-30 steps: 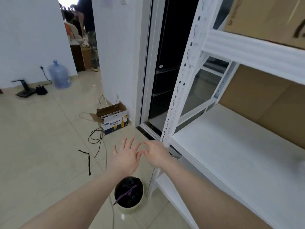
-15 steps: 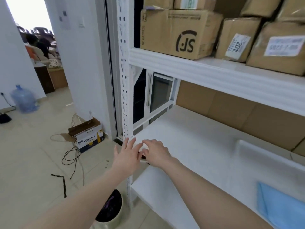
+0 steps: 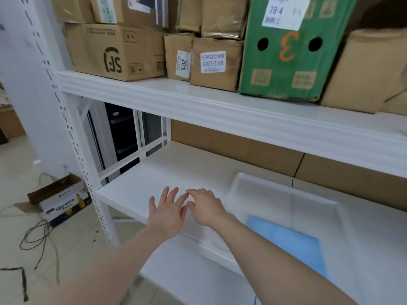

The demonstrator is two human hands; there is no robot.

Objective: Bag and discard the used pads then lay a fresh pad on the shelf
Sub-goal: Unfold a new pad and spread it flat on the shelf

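Two bare forearms reach forward from the bottom of the view toward a white metal shelf (image 3: pixel 141 190). The left hand (image 3: pixel 166 211) is held flat, back of the hand facing up, with its fingers straight and spread apart; it holds nothing. The right hand (image 3: pixel 204 208) sits just beside it, back also up, its fingers loosely bent and empty (whether the fingertips actually rest on the shelf board cannot be told). The two hands nearly touch where the left fingers meet the right thumb side. Both hover over or at the front part of the middle shelf board, close to its left end.

To the right of the hands, on the same board, lies a shallow white tray (image 3: pixel 284 194). A blue pad (image 3: pixel 288 241) lies flat inside it, toward the near side, partly hidden behind the right forearm.

The shelf above carries a row of cardboard boxes (image 3: pixel 114 51), several with white labels, and one green box (image 3: pixel 288 47) with an orange number 3 and two round holes.

On the tiled floor to the left stand an open beer carton (image 3: pixel 59 199) and a loose black cable (image 3: pixel 37 236).
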